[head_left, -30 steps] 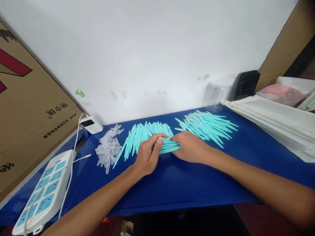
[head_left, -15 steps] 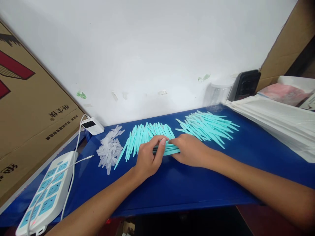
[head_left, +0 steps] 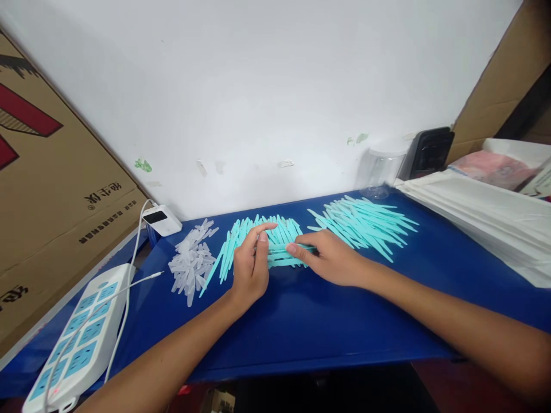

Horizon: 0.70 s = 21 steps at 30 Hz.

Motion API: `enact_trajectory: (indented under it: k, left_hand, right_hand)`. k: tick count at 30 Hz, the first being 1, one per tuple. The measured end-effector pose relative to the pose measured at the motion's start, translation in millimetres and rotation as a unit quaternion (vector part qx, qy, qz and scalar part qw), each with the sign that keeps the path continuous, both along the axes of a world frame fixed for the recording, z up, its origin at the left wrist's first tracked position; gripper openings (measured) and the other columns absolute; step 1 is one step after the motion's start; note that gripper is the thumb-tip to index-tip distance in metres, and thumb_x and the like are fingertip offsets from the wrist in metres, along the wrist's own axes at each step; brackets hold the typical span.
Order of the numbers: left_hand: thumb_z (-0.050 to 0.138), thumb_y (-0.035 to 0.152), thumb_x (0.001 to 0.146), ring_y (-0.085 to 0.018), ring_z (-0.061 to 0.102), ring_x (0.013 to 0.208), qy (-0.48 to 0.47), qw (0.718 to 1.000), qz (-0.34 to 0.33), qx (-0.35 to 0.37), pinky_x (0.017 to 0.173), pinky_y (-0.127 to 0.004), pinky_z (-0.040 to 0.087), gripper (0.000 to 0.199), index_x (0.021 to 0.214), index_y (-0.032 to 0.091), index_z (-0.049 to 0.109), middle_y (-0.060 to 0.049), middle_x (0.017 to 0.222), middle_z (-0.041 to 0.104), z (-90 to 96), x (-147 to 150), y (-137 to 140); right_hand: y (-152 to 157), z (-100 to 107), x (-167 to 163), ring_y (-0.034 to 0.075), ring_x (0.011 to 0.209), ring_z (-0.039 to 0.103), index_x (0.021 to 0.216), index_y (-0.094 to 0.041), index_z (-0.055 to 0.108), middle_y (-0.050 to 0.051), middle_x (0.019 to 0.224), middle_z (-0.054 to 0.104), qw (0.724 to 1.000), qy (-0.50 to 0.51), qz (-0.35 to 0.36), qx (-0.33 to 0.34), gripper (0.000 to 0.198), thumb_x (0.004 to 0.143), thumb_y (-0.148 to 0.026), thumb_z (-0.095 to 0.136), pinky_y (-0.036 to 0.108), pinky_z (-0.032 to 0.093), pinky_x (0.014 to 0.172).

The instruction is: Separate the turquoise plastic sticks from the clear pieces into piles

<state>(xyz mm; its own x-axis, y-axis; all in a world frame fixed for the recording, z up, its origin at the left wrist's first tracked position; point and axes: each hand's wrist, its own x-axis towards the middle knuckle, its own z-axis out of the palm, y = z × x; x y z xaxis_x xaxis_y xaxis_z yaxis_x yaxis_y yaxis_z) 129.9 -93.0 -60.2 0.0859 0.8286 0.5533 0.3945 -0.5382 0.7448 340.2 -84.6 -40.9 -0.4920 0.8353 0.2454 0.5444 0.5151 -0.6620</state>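
My left hand (head_left: 252,264) is curled around one end of several slim turquoise plastic sticks (head_left: 282,259), its thumb and index finger raised and apart. From the other side my right hand (head_left: 330,257) pinches a turquoise stick between thumb and fingers, level with that bunch. The sticks lie crosswise between both hands; their ends are hidden in the palms. Just behind them spreads a pile of the same tapered sticks (head_left: 235,244). A second pile of turquoise sticks (head_left: 365,221) lies beyond my right hand. Small translucent tapered pieces (head_left: 191,258) are heaped left of my left hand.
A blue table (head_left: 318,327) carries everything, against a white wall (head_left: 267,97). At left are a power strip (head_left: 80,341), a white device with a cable (head_left: 162,220) and a large carton (head_left: 55,189). At right stand a clear jar (head_left: 383,172) and stacked white sheets (head_left: 477,212).
My hands have moved slightly apart. My left index finger and thumb have lifted from the bunch, and my right hand now pinches a stick, leaving more of the sticks showing.
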Motion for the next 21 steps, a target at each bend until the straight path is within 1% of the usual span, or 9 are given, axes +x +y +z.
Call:
enact_trajectory:
  k: [3,6,9,13,15,17,18,19,21]
  left_hand:
    - [0.039,0.047,0.111,-0.015,0.032,0.053,0.009,1.0,-0.016,-0.025,0.053,-0.031,0.028,0.042,0.127,0.023,0.068,0.003,0.062,0.039,1.2,-0.9,-2.0]
    - [0.038,0.05,0.11,-0.016,0.035,0.054,0.028,0.997,-0.047,-0.047,0.054,-0.031,0.029,0.045,0.12,0.022,0.071,0.002,0.062,0.043,2.1,-2.0,-2.9]
    - [0.038,0.051,0.11,-0.018,0.042,0.058,0.038,0.994,-0.081,-0.061,0.057,-0.032,0.032,0.047,0.112,0.021,0.074,0.0,0.062,0.046,2.4,-2.5,-3.6]
    - [0.037,0.047,0.111,-0.017,0.046,0.062,0.051,0.992,-0.1,-0.064,0.061,-0.032,0.035,0.046,0.107,0.02,0.074,-0.002,0.069,0.054,3.2,-2.2,-4.9]
    - [0.037,0.046,0.111,-0.016,0.042,0.06,0.055,0.992,-0.102,-0.06,0.06,-0.032,0.034,0.045,0.106,0.02,0.074,0.0,0.067,0.051,3.2,-1.6,-5.0]
    - [0.038,0.045,0.111,-0.015,0.037,0.056,0.055,0.993,-0.093,-0.051,0.058,-0.031,0.031,0.043,0.103,0.02,0.073,0.002,0.062,0.043,2.4,-0.8,-4.2]
    - [0.038,0.045,0.111,-0.014,0.035,0.055,0.051,0.994,-0.084,-0.046,0.058,-0.031,0.03,0.042,0.103,0.02,0.072,0.003,0.061,0.04,1.8,-0.3,-3.5]
    - [0.038,0.044,0.111,-0.014,0.034,0.055,0.047,0.995,-0.073,-0.042,0.057,-0.031,0.03,0.041,0.103,0.021,0.071,0.003,0.061,0.038,1.1,0.2,-2.7]
    - [0.038,0.044,0.112,-0.014,0.035,0.055,0.042,0.997,-0.053,-0.037,0.057,-0.03,0.03,0.039,0.104,0.021,0.07,0.004,0.062,0.039,-0.4,1.4,-1.0]
  right_hand:
    - [-2.7,-3.5,-3.5,0.012,0.053,0.038,0.065,-0.021,0.038,-0.005,0.057,0.038,1.0,-0.01,-0.014,0.021,0.056,0.108,-0.058,0.04,0.028,0.025,0.057]
    - [-5.1,-3.3,-3.1,0.012,0.05,0.036,0.065,-0.022,0.04,-0.005,0.055,0.038,0.998,-0.031,-0.023,0.043,0.056,0.108,-0.058,0.038,0.029,0.023,0.055]
    - [-5.7,-2.4,-1.5,0.012,0.049,0.034,0.064,-0.022,0.041,-0.004,0.053,0.037,0.995,-0.059,-0.034,0.072,0.056,0.108,-0.057,0.038,0.03,0.021,0.056]
    - [-5.0,-2.4,-0.8,0.013,0.05,0.036,0.064,-0.021,0.048,-0.002,0.054,0.044,0.989,-0.098,-0.032,0.104,0.059,0.109,-0.057,0.035,0.031,0.02,0.057]
    - [-5.3,-2.1,-0.7,0.013,0.05,0.039,0.067,-0.02,0.053,0.0,0.056,0.049,0.985,-0.127,-0.024,0.118,0.06,0.111,-0.055,0.031,0.031,0.019,0.057]
    - [-6.6,-1.1,-0.6,0.014,0.051,0.042,0.076,-0.019,0.06,0.001,0.059,0.055,0.977,-0.167,-0.01,0.133,0.06,0.112,-0.054,0.027,0.032,0.018,0.057]
    - [-7.5,-0.3,-0.6,0.015,0.051,0.044,0.084,-0.017,0.064,0.002,0.061,0.059,0.972,-0.189,-0.003,0.139,0.06,0.112,-0.054,0.026,0.032,0.018,0.057]
    - [-8.4,0.5,-0.8,0.016,0.052,0.046,0.094,-0.016,0.067,0.003,0.063,0.062,0.967,-0.211,0.003,0.144,0.059,0.112,-0.055,0.026,0.032,0.017,0.056]
    - [-10.0,1.7,-1.9,0.018,0.053,0.052,0.112,-0.013,0.066,0.005,0.069,0.067,0.957,-0.248,0.016,0.147,0.06,0.111,-0.059,0.028,0.032,0.017,0.055]
